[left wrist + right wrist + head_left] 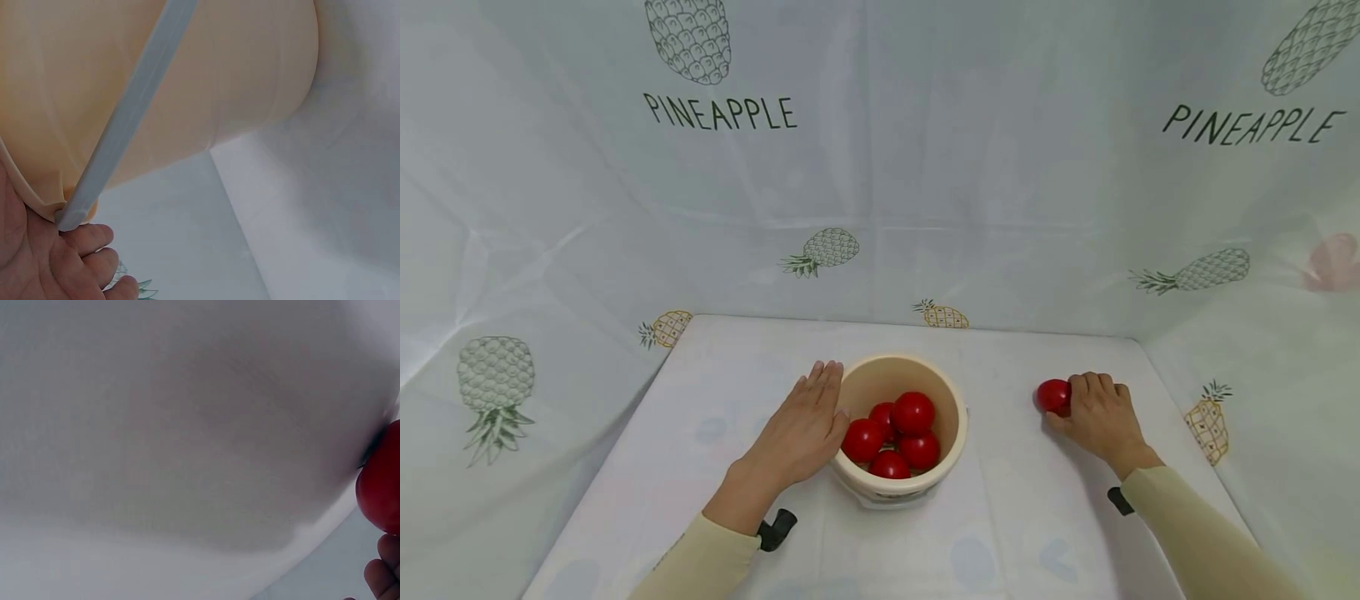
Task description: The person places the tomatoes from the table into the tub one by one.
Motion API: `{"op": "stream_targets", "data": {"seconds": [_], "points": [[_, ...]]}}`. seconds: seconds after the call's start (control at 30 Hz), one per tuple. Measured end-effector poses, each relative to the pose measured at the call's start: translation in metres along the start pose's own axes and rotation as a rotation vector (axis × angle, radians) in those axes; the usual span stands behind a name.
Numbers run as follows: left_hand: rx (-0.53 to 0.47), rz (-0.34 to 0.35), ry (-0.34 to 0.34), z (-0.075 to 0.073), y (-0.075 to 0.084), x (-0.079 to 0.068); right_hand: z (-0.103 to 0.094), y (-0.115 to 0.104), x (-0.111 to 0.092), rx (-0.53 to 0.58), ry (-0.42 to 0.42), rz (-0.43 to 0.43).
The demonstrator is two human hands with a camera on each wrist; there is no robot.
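A cream bucket (887, 379) with several red tomatoes (913, 412) inside stands in the middle of the table. My left hand (805, 425) rests against the left side of its rim, fingers straight and close together. In the left wrist view, the bucket's grey handle (125, 119) hangs slanting across the outer wall, its end beside my palm. Off to the right, my right hand (1097, 417) grips a single tomato (1052, 396) at the tabletop. The right wrist view catches only part of this tomato (382, 481) and a few fingertips (379, 578).
The table (1000, 517) is covered in a white cloth with faint prints. Behind and at both sides hangs a pale sheet (880, 167) with pineapple drawings. Dark wrist-camera mounts (777, 530) sit beneath the wrists.
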State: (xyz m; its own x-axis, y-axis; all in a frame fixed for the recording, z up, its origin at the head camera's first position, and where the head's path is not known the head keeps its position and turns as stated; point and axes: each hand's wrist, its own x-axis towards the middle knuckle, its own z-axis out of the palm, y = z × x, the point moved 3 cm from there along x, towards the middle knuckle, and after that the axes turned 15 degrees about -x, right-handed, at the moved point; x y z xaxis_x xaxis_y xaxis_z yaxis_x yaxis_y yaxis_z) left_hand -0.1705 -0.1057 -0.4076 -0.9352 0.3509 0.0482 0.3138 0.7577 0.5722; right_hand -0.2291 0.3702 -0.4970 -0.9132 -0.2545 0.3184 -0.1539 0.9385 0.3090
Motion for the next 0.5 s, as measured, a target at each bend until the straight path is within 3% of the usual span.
{"op": "stream_targets", "data": {"seconds": [0.2, 0.5], "points": [[0.007, 0.002, 0.001, 0.0, 0.0, -0.001, -0.001, -0.004, 0.0, -0.005, 0.01, 0.019], [0.019, 0.015, 0.012, 0.0, 0.001, -0.001, -0.013, -0.01, 0.009, -0.059, 0.179, -0.031]]}}
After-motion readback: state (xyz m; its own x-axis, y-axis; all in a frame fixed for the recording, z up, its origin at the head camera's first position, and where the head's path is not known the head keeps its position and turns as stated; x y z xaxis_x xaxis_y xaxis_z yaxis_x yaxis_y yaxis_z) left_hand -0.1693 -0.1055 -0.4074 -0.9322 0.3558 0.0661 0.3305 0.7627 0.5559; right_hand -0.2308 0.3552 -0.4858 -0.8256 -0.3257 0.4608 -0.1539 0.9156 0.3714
